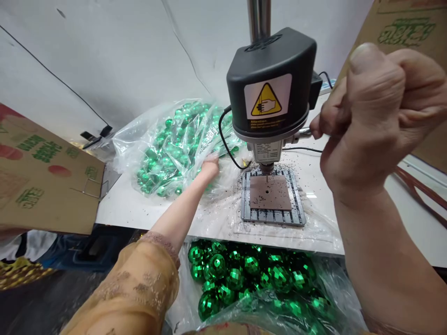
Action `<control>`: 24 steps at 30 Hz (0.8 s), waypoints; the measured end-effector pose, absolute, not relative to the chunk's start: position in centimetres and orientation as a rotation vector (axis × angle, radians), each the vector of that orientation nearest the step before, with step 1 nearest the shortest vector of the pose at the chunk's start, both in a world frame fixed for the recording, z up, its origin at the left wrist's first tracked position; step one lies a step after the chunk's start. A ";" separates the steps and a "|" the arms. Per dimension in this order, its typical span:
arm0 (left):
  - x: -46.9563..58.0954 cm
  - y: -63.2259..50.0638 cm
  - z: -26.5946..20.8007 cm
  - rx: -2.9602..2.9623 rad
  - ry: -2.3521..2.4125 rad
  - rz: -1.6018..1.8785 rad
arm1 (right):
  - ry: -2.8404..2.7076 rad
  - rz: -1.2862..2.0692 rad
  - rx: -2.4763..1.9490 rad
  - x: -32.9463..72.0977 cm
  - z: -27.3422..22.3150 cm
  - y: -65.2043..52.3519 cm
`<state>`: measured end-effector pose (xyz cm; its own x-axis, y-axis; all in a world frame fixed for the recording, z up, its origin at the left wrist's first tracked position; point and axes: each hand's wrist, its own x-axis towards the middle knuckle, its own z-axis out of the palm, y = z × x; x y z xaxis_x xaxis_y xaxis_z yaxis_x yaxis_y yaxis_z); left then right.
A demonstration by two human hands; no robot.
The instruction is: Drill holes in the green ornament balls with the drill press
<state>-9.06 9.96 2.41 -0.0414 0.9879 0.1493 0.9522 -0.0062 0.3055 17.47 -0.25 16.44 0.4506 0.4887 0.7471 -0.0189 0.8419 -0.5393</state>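
Observation:
My right hand (pixel 377 111) is closed in a fist at the right side of a small black drill press (pixel 272 88), on its feed lever (pixel 303 134). Under the chuck (pixel 267 167), a brown square board (pixel 270 197) with a dark hole lies on the slotted metal base (pixel 298 216). My left hand (pixel 211 165) reaches to a clear plastic bag (pixel 129 144) holding many shiny green balls (pixel 167 153). Its fingers are hidden among the plastic and balls, so I cannot tell what they hold.
Larger faceted green balls (pixel 235 279) fill a plastic-lined container below the table edge. Cardboard boxes stand at left (pixel 45 181) and right (pixel 426 135). Dark shavings are scattered on the white table (pixel 122 204). A black cable (pixel 223 139) loops beside the drill press.

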 end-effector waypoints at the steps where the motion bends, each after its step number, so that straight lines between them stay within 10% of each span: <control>1: -9.0 9.5 2.5 2.081 2.113 0.524 | -1.065 0.329 -0.495 17.4 16.4 -0.2; 11: -6.7 0.4 2.8 1.002 1.219 1.114 | -1.054 0.287 -0.436 17.2 16.3 0.1; 24: -1.1 -0.7 -1.2 1.528 1.183 1.245 | -1.048 0.286 -0.438 17.2 16.3 0.2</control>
